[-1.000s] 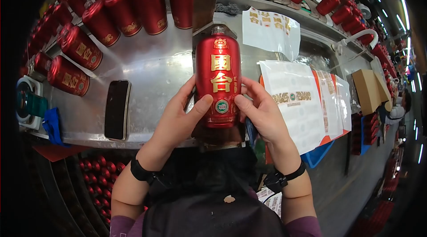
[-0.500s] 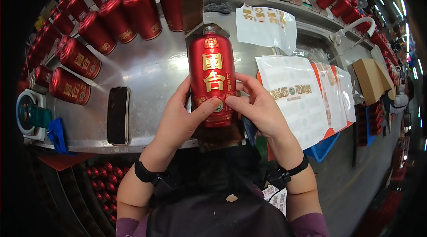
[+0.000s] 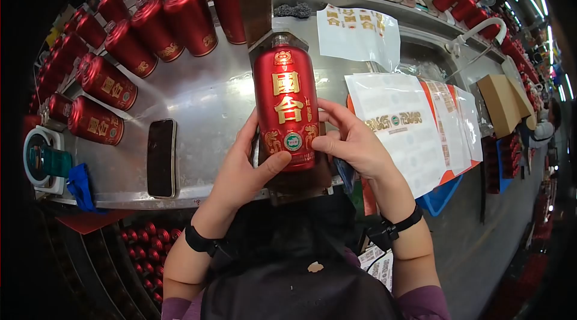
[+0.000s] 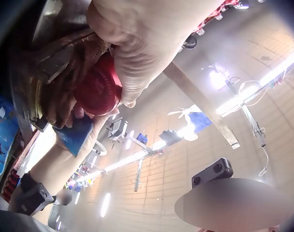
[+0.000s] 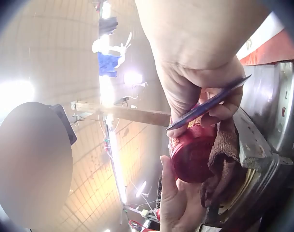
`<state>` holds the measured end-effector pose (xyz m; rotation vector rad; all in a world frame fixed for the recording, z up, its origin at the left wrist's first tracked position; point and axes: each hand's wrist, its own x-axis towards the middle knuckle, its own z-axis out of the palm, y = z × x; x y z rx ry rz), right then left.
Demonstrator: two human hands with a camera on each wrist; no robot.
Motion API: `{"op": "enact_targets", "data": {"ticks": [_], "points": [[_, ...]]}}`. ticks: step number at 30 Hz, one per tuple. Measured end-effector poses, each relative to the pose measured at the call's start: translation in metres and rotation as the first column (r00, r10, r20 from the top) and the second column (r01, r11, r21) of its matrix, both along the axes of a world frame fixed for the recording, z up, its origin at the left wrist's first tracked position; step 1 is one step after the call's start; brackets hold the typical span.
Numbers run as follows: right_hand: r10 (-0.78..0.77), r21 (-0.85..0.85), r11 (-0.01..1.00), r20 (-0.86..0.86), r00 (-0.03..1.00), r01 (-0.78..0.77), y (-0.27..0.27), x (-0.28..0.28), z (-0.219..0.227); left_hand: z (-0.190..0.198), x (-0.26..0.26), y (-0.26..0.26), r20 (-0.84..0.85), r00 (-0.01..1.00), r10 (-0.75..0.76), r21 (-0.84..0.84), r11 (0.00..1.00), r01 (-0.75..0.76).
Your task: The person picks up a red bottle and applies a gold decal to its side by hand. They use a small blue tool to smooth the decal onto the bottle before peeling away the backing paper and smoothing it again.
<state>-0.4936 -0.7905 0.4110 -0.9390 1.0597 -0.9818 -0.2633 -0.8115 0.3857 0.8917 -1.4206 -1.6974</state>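
Observation:
A red bottle (image 3: 285,97) with gold characters, a green round emblem and gold dragon designs lies face up on a cloth-padded wooden rest (image 3: 300,185). The left hand (image 3: 240,167) holds its lower left side, thumb on the front beside the emblem. From the right, the right hand (image 3: 354,143) grips the bottle, its thumb at the right-hand dragon design. A thin dark blue flat piece (image 5: 210,104) is held in the right hand, as the right wrist view shows. The bottle's round base (image 4: 98,92) faces the left wrist camera. Fingers under the bottle are partly hidden.
A phone (image 3: 161,158) lies left on the metal table (image 3: 198,97). Decal sheets (image 3: 390,131) lie right, another sheet (image 3: 359,37) behind. More red bottles (image 3: 189,16) stand at the back and left. A white faucet (image 3: 481,34) is at the right, a cardboard box (image 3: 499,106) beyond.
Both thumbs have shifted: the left thumb has slid down and left off the emblem, the right thumb slightly right, uncovering the dragon designs. The view has shifted slightly.

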Motion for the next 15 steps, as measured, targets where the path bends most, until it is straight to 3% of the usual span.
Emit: {"op": "enact_targets", "data": {"ticks": [4,10,12,15], "points": [[-0.011,0.005,1.0,0.016,1.0,0.011,0.0,0.001,0.0,0.001,0.0,0.002,-0.008,1.0,0.012,0.008,1.0,-0.012],[0.007,0.0,1.0,-0.072,0.997,-0.007,0.01,0.003,0.01,0.0,0.003,0.004,-0.155,0.986,0.067,0.164,0.986,-0.041],[-0.015,-0.017,1.0,-0.153,0.988,0.012,0.011,0.009,0.016,-0.007,0.006,0.004,-0.013,0.999,0.047,0.001,0.999,-0.047],[-0.021,-0.057,0.998,-0.175,0.984,0.012,0.013,0.012,0.014,-0.007,0.006,0.003,0.057,0.997,0.048,-0.054,0.998,-0.045]]}}
